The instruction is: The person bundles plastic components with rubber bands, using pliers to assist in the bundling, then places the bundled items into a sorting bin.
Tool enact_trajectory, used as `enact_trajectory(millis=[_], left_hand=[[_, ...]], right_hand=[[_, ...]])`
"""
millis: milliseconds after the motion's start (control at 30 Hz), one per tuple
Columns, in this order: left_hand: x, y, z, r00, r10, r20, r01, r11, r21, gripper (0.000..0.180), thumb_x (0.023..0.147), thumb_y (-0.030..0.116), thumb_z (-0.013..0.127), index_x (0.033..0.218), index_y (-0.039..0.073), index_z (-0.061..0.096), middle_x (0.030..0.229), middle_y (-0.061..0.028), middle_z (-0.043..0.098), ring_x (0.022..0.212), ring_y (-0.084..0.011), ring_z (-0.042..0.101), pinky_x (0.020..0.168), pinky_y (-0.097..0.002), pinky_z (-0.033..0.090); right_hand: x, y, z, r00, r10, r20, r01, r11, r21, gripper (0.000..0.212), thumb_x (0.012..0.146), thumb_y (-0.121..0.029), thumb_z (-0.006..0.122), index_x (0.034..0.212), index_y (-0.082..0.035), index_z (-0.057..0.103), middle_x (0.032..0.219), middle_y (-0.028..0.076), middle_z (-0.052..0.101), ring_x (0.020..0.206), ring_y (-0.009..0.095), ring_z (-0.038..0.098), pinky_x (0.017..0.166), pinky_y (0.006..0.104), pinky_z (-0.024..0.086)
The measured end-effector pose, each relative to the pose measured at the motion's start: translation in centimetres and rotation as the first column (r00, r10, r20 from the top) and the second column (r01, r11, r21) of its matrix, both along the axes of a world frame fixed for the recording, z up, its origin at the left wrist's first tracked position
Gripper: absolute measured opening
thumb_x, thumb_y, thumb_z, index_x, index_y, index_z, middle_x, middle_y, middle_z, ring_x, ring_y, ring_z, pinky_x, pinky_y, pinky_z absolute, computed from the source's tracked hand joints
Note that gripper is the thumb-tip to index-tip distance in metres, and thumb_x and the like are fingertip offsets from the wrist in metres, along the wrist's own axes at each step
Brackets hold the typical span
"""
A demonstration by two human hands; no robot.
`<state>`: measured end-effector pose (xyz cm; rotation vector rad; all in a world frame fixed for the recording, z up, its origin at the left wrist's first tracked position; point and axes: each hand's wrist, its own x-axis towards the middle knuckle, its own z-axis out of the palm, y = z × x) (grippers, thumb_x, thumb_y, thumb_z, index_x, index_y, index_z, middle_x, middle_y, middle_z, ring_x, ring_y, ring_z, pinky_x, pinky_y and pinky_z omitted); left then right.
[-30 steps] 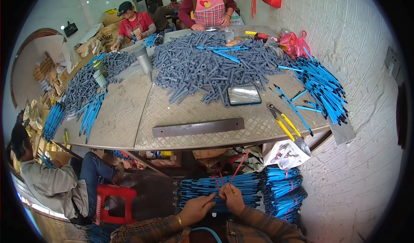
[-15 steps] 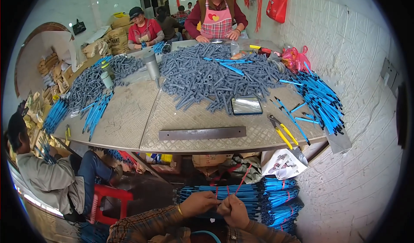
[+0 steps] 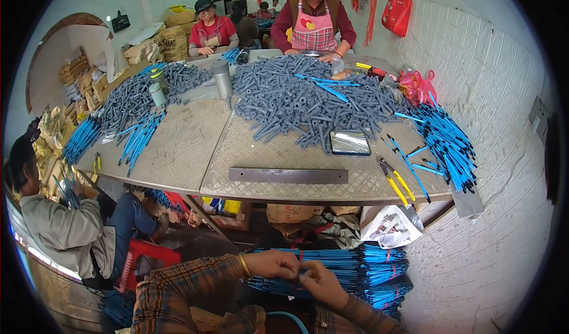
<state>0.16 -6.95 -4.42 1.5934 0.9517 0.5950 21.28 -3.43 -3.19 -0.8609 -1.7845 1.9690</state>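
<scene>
Below the table lies a bundle of slim blue rods with black ends (image 3: 341,257). A thin red tie (image 3: 301,254) crosses it where my two hands meet. My left hand (image 3: 272,264), with a yellow band at the wrist, is closed, its fingertips pinched at the tie. Close against it, my right hand (image 3: 323,283) is also closed, thumb and fingers pinched at the same spot. Fingers hide most of the tie and whatever small part they grip. More blue rod bundles with red ties (image 3: 388,272) are stacked to the right.
The table (image 3: 172,150) ahead bears a heap of grey plastic parts (image 3: 296,100), a metal bar (image 3: 287,176), yellow-handled pliers (image 3: 397,183) and loose blue rods (image 3: 447,147). A seated person (image 3: 65,233) works at left near a red stool (image 3: 142,260); others work across the table.
The red strand that stuck up from my right hand no longer stands out. Both hands have shifted slightly, fingertips now together. The view has tilted a little, and the person at back left has lifted their head.
</scene>
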Motion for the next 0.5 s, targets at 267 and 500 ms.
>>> enact_trajectory(millis=[267,500], left_hand=[[0.4,-1.5,-0.9,0.97,0.118,0.213,-0.066,0.969,-0.238,0.014,0.084,0.016,0.059,0.088,0.002,0.061,0.099,-0.0042,0.055,0.094,-0.0128,0.05,0.084,-0.0271,0.04],[0.1,-1.4,0.2,0.932,0.26,0.252,-0.156,0.916,-0.37,0.013,0.085,0.014,0.058,0.089,0.003,0.063,0.11,-0.0067,0.053,0.103,-0.0149,0.049,0.091,-0.0297,0.039]], right_hand=[[-0.3,-0.6,-1.6,0.992,0.055,0.111,-0.113,0.77,0.627,0.019,0.082,-0.011,0.054,0.099,-0.002,0.055,0.081,0.013,0.061,0.069,0.023,0.061,0.06,0.0325,0.047],[2.8,2.3,1.2,0.9,-0.025,-0.436,-0.325,0.629,-0.707,0.02,0.087,-0.019,0.05,0.093,-0.002,0.059,0.052,-0.001,0.036,0.042,0.011,0.034,0.043,0.0256,0.03]])
